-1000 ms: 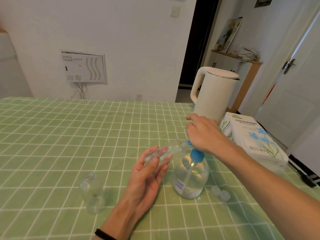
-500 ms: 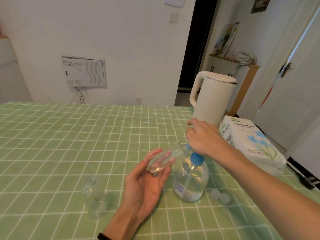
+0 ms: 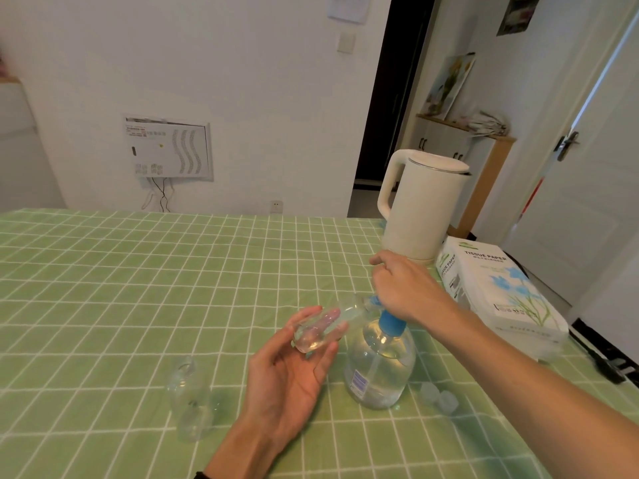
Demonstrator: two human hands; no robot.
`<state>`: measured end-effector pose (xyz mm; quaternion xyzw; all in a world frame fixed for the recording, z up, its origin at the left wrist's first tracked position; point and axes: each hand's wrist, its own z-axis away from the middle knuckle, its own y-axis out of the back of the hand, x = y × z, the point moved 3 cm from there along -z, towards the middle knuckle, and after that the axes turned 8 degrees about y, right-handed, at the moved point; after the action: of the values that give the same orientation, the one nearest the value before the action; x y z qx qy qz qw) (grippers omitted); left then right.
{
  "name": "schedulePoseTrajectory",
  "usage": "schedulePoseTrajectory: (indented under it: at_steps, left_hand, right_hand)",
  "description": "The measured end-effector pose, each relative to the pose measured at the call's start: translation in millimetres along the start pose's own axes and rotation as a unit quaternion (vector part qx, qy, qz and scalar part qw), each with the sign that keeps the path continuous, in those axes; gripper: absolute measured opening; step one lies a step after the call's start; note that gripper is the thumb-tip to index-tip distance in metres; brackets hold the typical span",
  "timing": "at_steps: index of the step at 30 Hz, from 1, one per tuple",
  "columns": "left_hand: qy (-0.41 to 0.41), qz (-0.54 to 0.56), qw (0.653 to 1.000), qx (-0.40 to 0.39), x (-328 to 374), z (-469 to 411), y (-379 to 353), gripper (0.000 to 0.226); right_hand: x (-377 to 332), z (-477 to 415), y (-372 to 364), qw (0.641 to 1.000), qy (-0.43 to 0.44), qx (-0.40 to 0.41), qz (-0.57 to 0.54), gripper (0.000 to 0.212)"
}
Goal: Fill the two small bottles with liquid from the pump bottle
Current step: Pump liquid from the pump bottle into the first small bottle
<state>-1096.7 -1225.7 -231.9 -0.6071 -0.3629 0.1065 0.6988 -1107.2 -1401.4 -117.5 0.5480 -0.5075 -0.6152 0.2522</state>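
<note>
Green checked cloth covers the surface (image 3: pixel 138 288), with a white kettle (image 3: pixel 422 209) and a tissue pack (image 3: pixel 501 295) at its far right. The pump bottle (image 3: pixel 378 371) stands near the middle, well stocked with clear liquid. The right hand (image 3: pixel 404 288) lies curled over its blue pump head. The left hand (image 3: pixel 287 378) pinches the tilted small bottle (image 3: pixel 321 331) with its mouth up at the nozzle. A little liquid seems to pool in its low end, so filling looks barely begun. The second small bottle (image 3: pixel 190 402) stands uncapped to the left, apparently empty. Two caps (image 3: pixel 439 399) lie just right of the pump bottle, so capping is not yet done.
</note>
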Motion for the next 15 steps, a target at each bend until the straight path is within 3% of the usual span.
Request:
schedulePoseTrajectory:
  at_steps: [7,15]
  left_hand:
    - [0.002,-0.005,1.0,0.004,2,-2,2,0.034]
    - [-0.002,-0.001,1.0,0.008,3,-1,3,0.035]
  right_hand:
    - [1,-4,3,1.0,-0.01,0.006,0.005,0.039]
    - [4,-1,-6,0.999,-0.024,-0.019,-0.009,0.047]
